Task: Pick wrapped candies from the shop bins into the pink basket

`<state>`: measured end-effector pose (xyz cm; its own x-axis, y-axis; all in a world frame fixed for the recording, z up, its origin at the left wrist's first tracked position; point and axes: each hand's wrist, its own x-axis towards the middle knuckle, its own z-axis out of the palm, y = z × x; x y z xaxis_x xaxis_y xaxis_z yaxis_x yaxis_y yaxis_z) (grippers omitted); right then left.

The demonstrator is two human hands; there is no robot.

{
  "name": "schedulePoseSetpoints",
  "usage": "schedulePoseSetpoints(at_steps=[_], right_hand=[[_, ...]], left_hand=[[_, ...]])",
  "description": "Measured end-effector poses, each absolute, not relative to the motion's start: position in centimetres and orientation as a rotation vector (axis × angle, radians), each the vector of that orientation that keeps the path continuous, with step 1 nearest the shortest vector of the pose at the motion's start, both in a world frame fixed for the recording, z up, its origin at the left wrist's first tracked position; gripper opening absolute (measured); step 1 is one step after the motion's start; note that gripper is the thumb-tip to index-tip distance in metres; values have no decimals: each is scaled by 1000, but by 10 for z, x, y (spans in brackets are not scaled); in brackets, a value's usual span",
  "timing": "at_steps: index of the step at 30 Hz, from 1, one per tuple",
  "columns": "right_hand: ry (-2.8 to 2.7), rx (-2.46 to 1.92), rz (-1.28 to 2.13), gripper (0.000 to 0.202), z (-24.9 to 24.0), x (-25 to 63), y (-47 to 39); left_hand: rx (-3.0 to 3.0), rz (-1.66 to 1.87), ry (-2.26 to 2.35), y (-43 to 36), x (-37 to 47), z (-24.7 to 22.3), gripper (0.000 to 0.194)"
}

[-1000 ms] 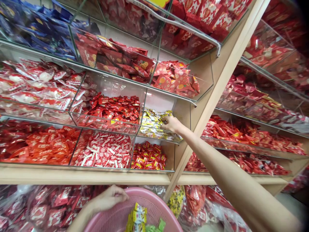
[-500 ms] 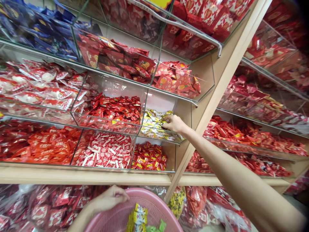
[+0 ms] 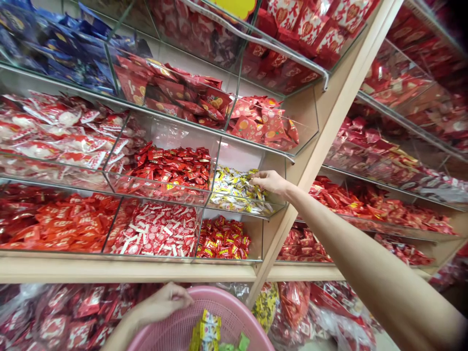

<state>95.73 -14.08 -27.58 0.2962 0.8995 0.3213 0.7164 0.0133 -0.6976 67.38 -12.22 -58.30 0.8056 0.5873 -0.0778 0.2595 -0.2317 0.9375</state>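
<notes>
My right hand reaches into a clear bin of yellow-and-white wrapped candies. Its thumb and fingers are pinched together at the top of the pile, with a bit of yellow wrapper at the tips. Below, my left hand grips the rim of a pink plastic basket, its fingertips folded over the edge. Inside the basket lie a few yellow-and-white packets and some light green wrapped pieces. The basket's lower part is cut off by the frame.
Red wrapped candies fill the bin to the left. Underneath are red-and-white sweets and red-and-yellow ones. A slanting wooden post stands right of my reaching hand. Bagged sweets sit under the wooden ledge.
My right hand has risen slightly and drawn a little to the right over the yellow-and-white candies. My left hand stays on the basket rim, and the view has shifted slightly.
</notes>
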Motion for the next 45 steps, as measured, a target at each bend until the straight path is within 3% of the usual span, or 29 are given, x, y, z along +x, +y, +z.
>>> schedulePoseSetpoints(at_steps=[4,10,22,27,32,38,45], right_hand=[[-1317,-1696,272,14,-277,959,-139],[-1539,-1681,164,36,-273,963,-148],[-1975,-1956,566,59,-271,967,-155],[-2006,-1996,501,70,-276,970,-142],[-2040,-2039,383,63,-277,969,-137],[-2002,-2078,531,43,-273,970,-142],[-1937,-1952,595,56,-275,973,-146]], left_hand=[[1835,349,631,-120,675,-584,41],[1843,354,625,-121,674,-585,40],[1827,347,640,-124,675,-580,44],[1819,345,638,-125,674,-576,46],[1834,323,650,-123,674,-580,50],[1838,328,645,-122,674,-582,49],[1852,322,632,-128,675,-570,46]])
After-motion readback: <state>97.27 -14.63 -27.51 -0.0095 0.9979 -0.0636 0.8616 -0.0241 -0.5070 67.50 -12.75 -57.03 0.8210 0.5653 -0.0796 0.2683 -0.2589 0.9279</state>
